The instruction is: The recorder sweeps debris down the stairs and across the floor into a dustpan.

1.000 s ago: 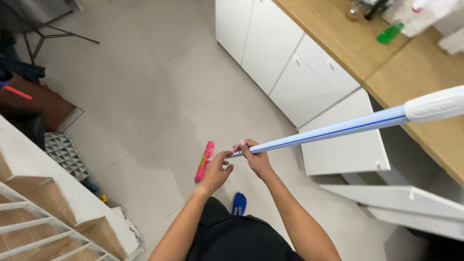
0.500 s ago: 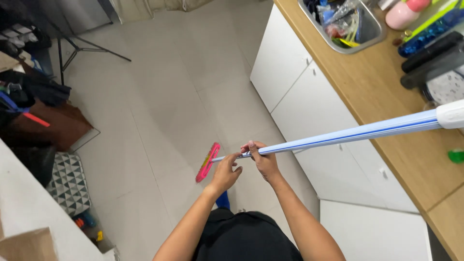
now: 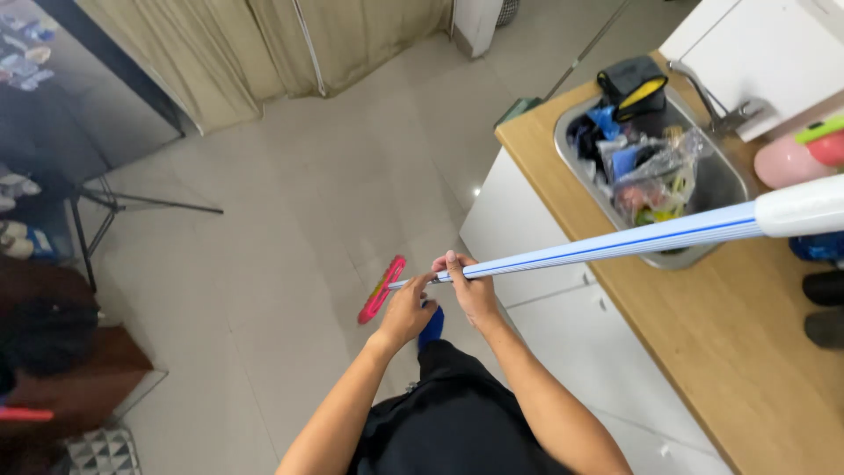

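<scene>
Both my hands on the broom handle, head down on the floor tiles.

My right hand (image 3: 470,286) is wrapped around the blue handle (image 3: 598,249); my left hand (image 3: 406,308) pinches it just below. The pink broom head (image 3: 381,289) rests on the floor (image 3: 290,193) beside the white cabinets (image 3: 563,308).

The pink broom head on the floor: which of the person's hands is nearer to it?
Left. The left hand grips the blue pole lower down, just beside the pink broom head; the right hand holds the pole just above it, farther from the head.
</scene>
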